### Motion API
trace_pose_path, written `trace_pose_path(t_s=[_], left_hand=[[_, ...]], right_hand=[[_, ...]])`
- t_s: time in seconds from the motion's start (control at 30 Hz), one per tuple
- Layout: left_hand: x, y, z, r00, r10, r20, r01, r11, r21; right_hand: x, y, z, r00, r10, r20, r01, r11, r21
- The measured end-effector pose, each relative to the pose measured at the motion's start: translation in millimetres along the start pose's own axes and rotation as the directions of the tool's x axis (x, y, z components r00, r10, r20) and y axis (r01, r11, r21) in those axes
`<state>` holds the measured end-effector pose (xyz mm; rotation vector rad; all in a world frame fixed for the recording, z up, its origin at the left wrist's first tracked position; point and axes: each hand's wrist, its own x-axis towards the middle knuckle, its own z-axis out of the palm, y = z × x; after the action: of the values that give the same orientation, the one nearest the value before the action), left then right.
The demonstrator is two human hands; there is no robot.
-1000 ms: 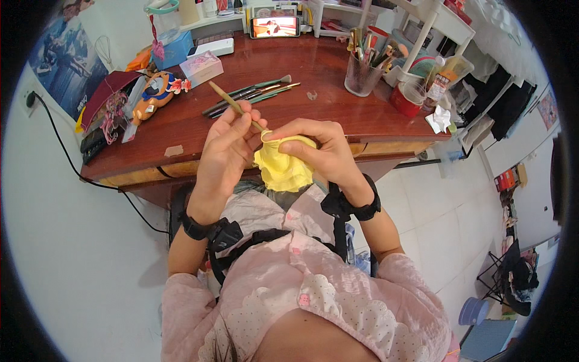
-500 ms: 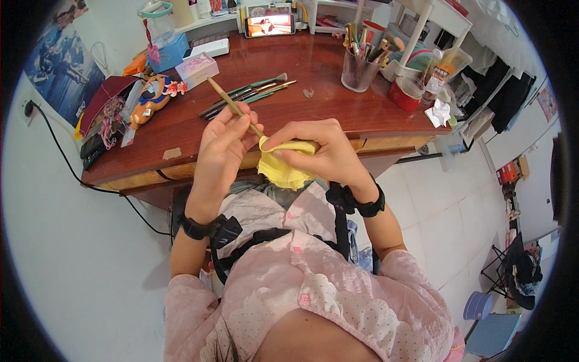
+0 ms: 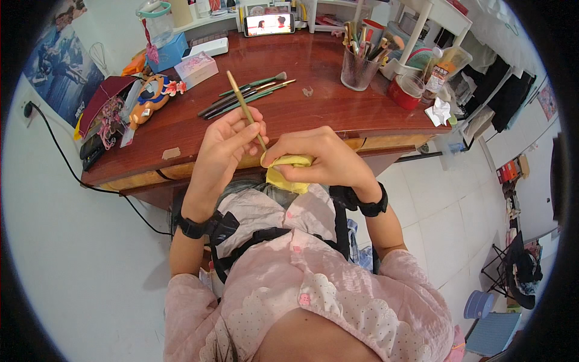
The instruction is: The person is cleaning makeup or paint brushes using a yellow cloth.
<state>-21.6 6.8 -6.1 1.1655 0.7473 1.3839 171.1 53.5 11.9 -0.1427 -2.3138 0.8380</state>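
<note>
Broadly, a reddish-brown desk spans the upper frame — at centre, left hand and right hand, the latter pinching a yellow cloth, the former a slim tan stick — its lower end meets the cloth

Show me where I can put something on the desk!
The desk has bare spots between the phone and loose brushes, and between the brush cup and front edge, left of the crumpled tissue. It's crowded at left, around the toy, and right, around the red cup. In front, the left hand holds a gold stick, the right hand a yellow cloth.
</note>
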Motion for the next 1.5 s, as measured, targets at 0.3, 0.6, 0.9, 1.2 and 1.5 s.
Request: trace_pose_path(t_s=[0.3,0.6,0.9,1.2,1.5], left_hand=[[1,0,1,0.987,0.092,-0.130,-0.105,0.990,-0.097],[1,-2,2,0.984,0.125,-0.128,-0.131,0.990,-0.042],[1,1,-2,0.996,0.061,-0.065,-0.062,0.998,-0.013],[3,-1,-4,0.999,-0.017,0.033,0.020,0.994,-0.106],[5,-6,3,1.000,0.020,-0.011,-0.022,0.968,-0.251]], right_hand=[[6,-3,8,0.996,-0.011,-0.092,0.000,0.992,-0.124],[4,6,8,0.988,-0.111,-0.104,0.097,0.986,-0.132],[2,4,5,0.986,-0.166,-0.005,0.162,0.969,-0.186],[1,3,5,0.992,-0.124,0.012,0.125,0.980,-0.152],[2,-1,1,0.996,-0.054,-0.078,0.045,0.993,-0.110]])
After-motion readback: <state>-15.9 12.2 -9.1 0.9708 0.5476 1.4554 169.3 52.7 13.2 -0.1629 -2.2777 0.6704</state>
